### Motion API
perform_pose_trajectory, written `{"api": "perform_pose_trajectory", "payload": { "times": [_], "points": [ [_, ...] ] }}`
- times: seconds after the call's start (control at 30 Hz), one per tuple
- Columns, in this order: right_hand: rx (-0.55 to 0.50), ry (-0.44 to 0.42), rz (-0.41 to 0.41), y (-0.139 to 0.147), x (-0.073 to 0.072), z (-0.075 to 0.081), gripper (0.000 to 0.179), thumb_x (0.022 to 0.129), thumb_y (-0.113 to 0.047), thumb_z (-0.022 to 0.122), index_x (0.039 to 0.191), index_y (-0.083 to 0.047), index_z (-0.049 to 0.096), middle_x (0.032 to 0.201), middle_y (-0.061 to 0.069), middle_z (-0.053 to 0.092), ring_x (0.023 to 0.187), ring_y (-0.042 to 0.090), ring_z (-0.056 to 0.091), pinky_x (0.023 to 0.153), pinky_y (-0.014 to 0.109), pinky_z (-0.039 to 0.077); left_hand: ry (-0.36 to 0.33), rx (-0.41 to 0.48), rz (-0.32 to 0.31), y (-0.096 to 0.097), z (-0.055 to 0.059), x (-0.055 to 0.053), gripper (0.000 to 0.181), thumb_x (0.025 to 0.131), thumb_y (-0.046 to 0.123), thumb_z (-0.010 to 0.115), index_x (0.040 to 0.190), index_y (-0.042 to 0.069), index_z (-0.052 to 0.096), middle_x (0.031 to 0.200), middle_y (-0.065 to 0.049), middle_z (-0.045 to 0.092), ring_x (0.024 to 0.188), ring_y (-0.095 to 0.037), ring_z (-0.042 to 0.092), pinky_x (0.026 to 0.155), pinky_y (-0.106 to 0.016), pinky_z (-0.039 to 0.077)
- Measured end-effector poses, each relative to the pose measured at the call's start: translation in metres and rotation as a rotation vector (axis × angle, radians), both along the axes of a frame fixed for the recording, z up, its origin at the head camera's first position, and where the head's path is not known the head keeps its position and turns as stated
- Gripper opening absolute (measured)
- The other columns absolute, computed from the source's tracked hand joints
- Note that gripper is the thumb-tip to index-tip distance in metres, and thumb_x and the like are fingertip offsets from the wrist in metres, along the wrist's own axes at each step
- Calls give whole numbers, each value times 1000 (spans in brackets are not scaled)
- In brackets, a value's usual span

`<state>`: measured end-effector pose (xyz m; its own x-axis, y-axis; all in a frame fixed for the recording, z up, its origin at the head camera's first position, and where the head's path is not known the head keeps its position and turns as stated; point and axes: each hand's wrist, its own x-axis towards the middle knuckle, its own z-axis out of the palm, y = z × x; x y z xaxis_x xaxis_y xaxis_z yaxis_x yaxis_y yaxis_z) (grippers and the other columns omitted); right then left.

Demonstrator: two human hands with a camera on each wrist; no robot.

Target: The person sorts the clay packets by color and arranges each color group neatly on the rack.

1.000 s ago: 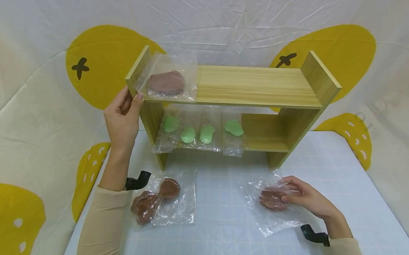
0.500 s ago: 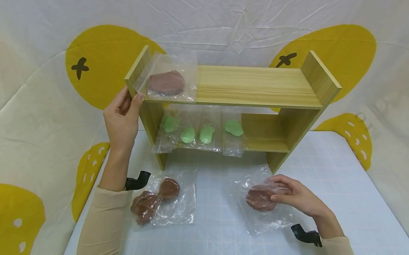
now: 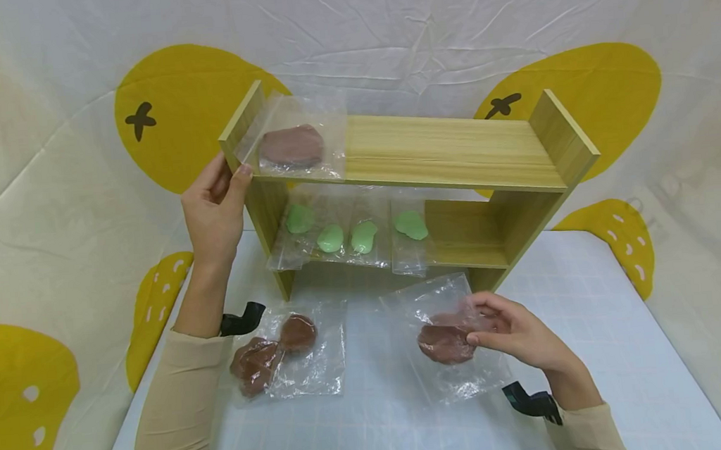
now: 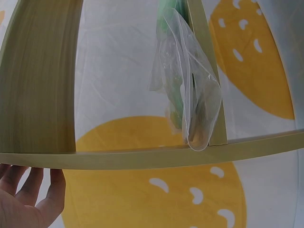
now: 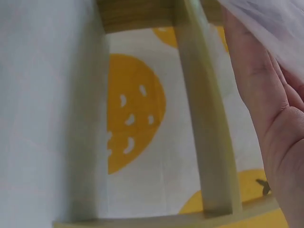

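My right hand (image 3: 524,332) pinches a clear plastic bag (image 3: 468,380) holding a flat brown patty-like lump (image 3: 445,345), in front of the wooden shelf's right part. In the right wrist view, that hand (image 5: 270,109) is at the right with clear plastic over its fingers. My left hand (image 3: 215,212) holds the left side panel of the two-tier wooden shelf (image 3: 450,149), thumb at its front edge. Fingertips of the left hand (image 4: 28,199) meet the panel's outer side in the left wrist view. A bagged reddish-brown lump (image 3: 292,147) lies at the top tier's left end.
Several bagged light green lumps (image 3: 363,237) line the lower tier, their bags overhanging its front edge. More bagged brown lumps (image 3: 257,366) lie on the pale checked tabletop (image 3: 377,435) at front left. A white cloth with yellow fruit shapes (image 3: 379,54) hangs behind the shelf.
My right hand has moved left and toward the shelf with the bag, which now tilts up more. The left hand stays at the side panel.
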<state>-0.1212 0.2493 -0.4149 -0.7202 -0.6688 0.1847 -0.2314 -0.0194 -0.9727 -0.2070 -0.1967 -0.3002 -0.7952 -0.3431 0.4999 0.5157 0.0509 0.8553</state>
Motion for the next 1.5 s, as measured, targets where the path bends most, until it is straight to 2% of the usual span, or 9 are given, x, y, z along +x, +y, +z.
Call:
{"api": "perform_pose_trajectory", "payload": {
  "times": [0.43, 0.67, 0.87, 1.07, 1.2, 1.37, 1.5],
  "points": [
    [-73, 69, 37, -34, -13, 24, 47, 89, 18, 62, 132, 10, 46, 117, 20, 64, 100, 25, 66, 80, 37, 59, 16, -14, 4, 0, 0, 1, 38, 93, 13, 73, 131, 13, 68, 127, -11, 67, 117, -22, 64, 97, -33, 51],
    [-131, 140, 9, -49, -22, 50, 46, 88, 18, 64, 130, 11, 47, 119, 20, 63, 103, 27, 65, 81, 36, 59, 19, -15, 6, 1, 1, 1, 38, 93, 13, 73, 131, 12, 68, 127, -11, 67, 117, -22, 64, 98, -34, 51],
    [-192, 198, -41, -61, -33, 73, 46, 88, 12, 69, 129, 10, 50, 119, 18, 63, 103, 28, 66, 82, 36, 59, 16, -10, 0, 0, 0, 1, 38, 93, 13, 73, 131, 13, 68, 127, -11, 67, 117, -22, 63, 98, -33, 51],
    [-333, 160, -90, -78, -43, 96, 45, 90, 9, 68, 132, 7, 51, 123, 19, 63, 108, 28, 64, 90, 36, 56, 18, -8, -5, 0, 1, 1, 39, 93, 14, 73, 131, 13, 68, 128, -11, 67, 117, -22, 64, 97, -33, 51],
    [-389, 124, -146, -88, -46, 115, 48, 92, 13, 63, 138, 7, 48, 129, 20, 59, 113, 28, 60, 93, 34, 54, 14, -9, -5, 1, 1, 0, 38, 93, 14, 74, 131, 13, 68, 127, -11, 67, 116, -22, 64, 97, -33, 52],
    [-415, 69, -260, -102, -52, 146, 47, 90, 21, 55, 135, 5, 52, 124, 20, 60, 108, 26, 60, 88, 30, 56, 6, -20, 6, 0, 1, 1, 38, 93, 15, 73, 131, 14, 68, 127, -10, 67, 116, -21, 64, 97, -33, 52],
    [-471, 25, -285, -112, -65, 171, 40, 91, 20, 55, 127, 3, 56, 118, 20, 62, 104, 27, 61, 85, 31, 57, 4, -27, 9, -1, 1, 1, 39, 93, 15, 73, 131, 14, 68, 127, -10, 67, 116, -21, 64, 97, -33, 51]
  ]
}}
